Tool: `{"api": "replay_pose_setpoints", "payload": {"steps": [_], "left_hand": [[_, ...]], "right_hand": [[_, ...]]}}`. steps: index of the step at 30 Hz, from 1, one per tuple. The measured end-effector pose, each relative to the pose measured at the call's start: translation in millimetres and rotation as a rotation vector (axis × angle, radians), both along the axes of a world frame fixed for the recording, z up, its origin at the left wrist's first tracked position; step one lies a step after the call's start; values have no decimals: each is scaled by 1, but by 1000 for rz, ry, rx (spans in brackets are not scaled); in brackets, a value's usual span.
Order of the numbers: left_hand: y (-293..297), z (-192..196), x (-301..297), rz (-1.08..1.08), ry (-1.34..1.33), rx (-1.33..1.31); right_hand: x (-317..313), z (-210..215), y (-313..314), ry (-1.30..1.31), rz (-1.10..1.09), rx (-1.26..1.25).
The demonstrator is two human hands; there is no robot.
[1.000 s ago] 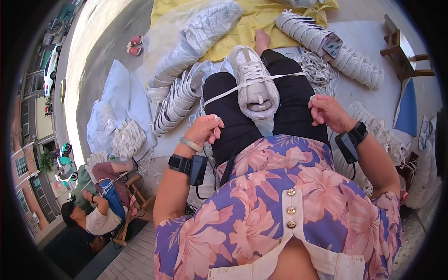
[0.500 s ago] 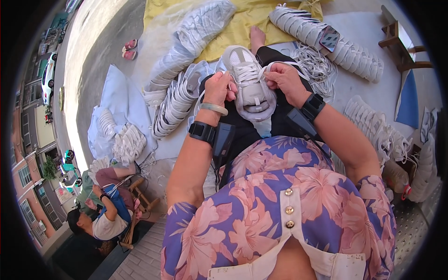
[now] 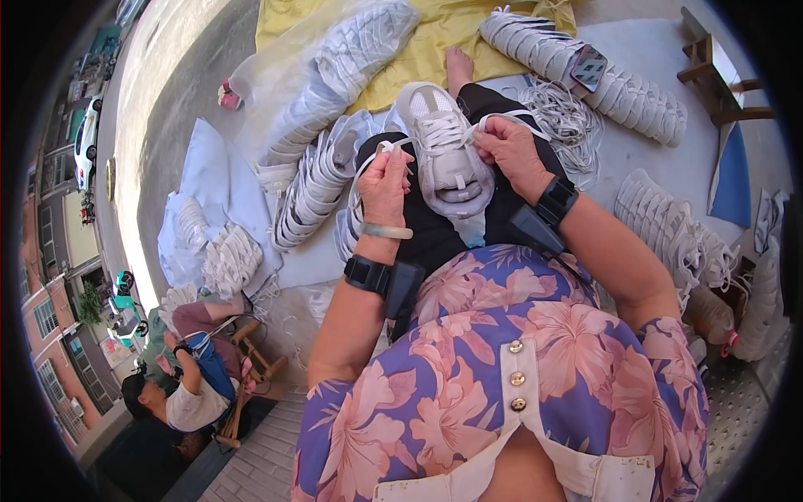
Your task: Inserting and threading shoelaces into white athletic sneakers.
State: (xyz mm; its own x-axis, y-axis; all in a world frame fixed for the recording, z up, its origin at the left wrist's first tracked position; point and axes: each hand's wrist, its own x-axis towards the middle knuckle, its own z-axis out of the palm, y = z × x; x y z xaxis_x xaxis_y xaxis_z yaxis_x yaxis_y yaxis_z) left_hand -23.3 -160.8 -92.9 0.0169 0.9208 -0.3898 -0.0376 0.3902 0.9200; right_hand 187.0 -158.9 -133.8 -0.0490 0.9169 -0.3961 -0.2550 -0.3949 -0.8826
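A pale grey-white sneaker (image 3: 447,155) rests between my thighs, toe pointing away and its opening toward me. White lace crosses its lower eyelets. My left hand (image 3: 386,184) is just left of the shoe, fingers pinched on a white shoelace (image 3: 386,145) that loops down over my left leg. At the right edge of the lacing, my right hand (image 3: 510,151) is closed on another stretch of shoelace (image 3: 523,115), which trails off to the right. A heap of loose laces (image 3: 565,130) lies beyond my right knee.
Long nested rows of white shoe uppers lie around me: left (image 3: 314,188), far left under plastic (image 3: 360,50), far right (image 3: 636,105) and near right (image 3: 661,217). A phone (image 3: 589,69) sits on the far-right row. A co-worker (image 3: 192,385) sits at the lower left; a wooden stool (image 3: 723,79) stands right.
My left hand has moved left and slightly toward me, away from the shoe, with lace in its fingers. My right hand has barely moved. The plastic sheet at far left has shifted over the pink slippers.
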Motion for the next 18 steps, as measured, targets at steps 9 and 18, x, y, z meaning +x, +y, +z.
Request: {"api": "replay_pose_setpoints", "payload": {"steps": [9, 18], "left_hand": [[-3, -12, 4, 124, -297, -144], [-3, -11, 9, 26, -53, -136]], "right_hand": [[-4, -9, 9, -920, 98, 722], [-2, -5, 0, -627, 87, 283]]}}
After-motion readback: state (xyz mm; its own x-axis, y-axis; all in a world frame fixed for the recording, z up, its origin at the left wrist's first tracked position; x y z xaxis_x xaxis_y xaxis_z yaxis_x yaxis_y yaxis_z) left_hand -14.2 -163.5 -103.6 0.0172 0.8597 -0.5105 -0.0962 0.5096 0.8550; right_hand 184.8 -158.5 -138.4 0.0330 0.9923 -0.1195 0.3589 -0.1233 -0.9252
